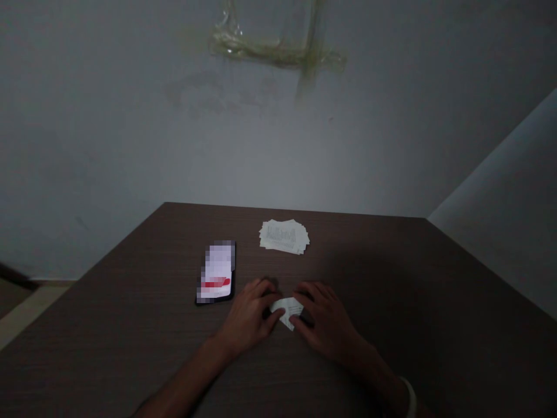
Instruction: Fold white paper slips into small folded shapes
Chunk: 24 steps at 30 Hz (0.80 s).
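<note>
Between my two hands, low over the dark wooden table, is a small piece of printed white paper [290,307], folded to a point at its near side. My left hand [255,310] grips its left edge, with the thumb on top and the fingers curled at the far side. On the right edge, my right hand [324,316] pinches the paper in the same way. Beyond the hands lies an uneven stack of printed paper pieces [284,235]. How the underside of the folded paper looks is hidden.
A phone with a lit screen [216,271] lies left of my left hand. The brown table [174,232] reaches back to a grey wall [130,145] with yellowed tape [270,55] on it. A pale slanted surface [513,191] stands at the right.
</note>
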### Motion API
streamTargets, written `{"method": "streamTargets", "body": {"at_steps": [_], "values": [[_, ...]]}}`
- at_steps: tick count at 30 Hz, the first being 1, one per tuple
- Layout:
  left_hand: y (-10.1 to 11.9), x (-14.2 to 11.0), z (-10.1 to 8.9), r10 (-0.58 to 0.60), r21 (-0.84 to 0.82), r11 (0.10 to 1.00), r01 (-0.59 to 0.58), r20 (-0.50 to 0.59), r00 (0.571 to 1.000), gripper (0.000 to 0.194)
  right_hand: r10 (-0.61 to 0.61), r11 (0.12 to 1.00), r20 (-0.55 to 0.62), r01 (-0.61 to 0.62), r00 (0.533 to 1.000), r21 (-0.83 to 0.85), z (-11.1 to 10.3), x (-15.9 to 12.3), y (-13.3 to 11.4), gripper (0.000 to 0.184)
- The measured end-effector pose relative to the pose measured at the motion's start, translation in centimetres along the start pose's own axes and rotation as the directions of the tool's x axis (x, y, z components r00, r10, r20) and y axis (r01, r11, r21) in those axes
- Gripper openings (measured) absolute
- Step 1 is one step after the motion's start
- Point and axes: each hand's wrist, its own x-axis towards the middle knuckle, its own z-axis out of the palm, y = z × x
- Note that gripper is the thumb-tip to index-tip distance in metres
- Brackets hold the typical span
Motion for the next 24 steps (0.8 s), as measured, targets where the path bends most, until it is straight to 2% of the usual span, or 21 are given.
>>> {"method": "streamTargets", "body": {"at_steps": [7,14,18,24], "values": [[0.2,0.0,-0.2,0.001,0.025,1.0,-0.002,0.033,0.999,0.021,0.025,0.997,-0.039,-0.022,0.999,0.069,0.1,-0.5,-0.1,0.034],[0.3,-0.1,-0.1,0.07,0.0,0.998,-0.07,0.005,0.998,0.016,-0.015,0.98,-0.11,0.036,0.994,0.194,0.4,-0.6,0.8,0.021],[0.3,-0.2,-0.1,0.092,-0.004,0.996,-0.092,0.009,0.996,0.016,0.034,0.962,-0.081,-0.011,0.996,0.274,0.4,-0.4,1.0,0.02],[0.1,-0.3,0.0,0.072,-0.034,0.997,-0.071,0.007,0.997,0.011,0.074,0.953,-0.05,-0.056,0.996,0.299,0.5,-0.4,1.6,0.018]]}}
